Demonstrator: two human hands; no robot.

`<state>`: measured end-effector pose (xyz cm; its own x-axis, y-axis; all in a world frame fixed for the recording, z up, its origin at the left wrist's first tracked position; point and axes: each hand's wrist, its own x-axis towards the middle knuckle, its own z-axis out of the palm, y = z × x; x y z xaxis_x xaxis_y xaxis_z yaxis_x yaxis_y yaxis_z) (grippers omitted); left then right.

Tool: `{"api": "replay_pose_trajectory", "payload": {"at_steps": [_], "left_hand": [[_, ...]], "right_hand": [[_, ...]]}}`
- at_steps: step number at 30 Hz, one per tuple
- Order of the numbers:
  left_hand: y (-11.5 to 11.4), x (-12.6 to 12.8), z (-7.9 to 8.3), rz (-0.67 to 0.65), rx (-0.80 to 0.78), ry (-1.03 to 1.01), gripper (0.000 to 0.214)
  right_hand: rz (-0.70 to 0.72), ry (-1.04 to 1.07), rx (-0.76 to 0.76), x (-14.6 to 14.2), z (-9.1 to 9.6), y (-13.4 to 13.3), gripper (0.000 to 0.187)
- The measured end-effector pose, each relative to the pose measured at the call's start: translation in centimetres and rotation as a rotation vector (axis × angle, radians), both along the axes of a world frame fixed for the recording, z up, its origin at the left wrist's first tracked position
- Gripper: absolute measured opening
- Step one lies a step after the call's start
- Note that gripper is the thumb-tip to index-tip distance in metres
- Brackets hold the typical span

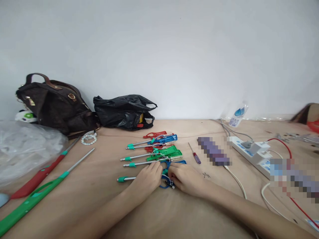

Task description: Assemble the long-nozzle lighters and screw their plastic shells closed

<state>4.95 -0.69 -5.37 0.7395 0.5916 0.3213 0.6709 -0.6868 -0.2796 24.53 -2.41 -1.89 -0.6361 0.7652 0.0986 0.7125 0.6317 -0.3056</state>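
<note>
Both hands are closed over the nearest blue stick lighter (164, 185), whose casing seems to be opened up, with white wire showing. My left hand (149, 174) pinches it from the left; its metal tube with a teal tip (122, 179) sticks out past that wrist. From the right, my right hand (185, 177) grips the same lighter with curled fingers, which hide most of its body. Just beyond lie several opened lighters in a row, among them a green casing (171, 152), a blue casing (170, 138) and a red casing (154, 134).
To the right lie a purple-handled screwdriver (196, 158), small dark screws (206, 175) and a white power strip (245, 153) with cables. A bottle (238, 114) leans behind. On the left are a green lighter (32, 205), a red lighter (40, 179), a bracelet (89, 138) and bags (122, 108).
</note>
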Motion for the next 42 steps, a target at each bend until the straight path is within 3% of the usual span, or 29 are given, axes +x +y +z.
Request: {"api": "replay_pose_trajectory", "payload": {"at_steps": [21, 42], "left_hand": [[0.2, 0.0, 0.2, -0.068, 0.002, -0.098, 0.017], [0.4, -0.3, 1.6, -0.17, -0.028, -0.069, 0.021]], "right_hand": [[0.0, -0.07, 0.109, -0.3, -0.4, -0.3, 0.015], [0.012, -0.104, 0.066, -0.4, -0.1, -0.3, 0.015]]}}
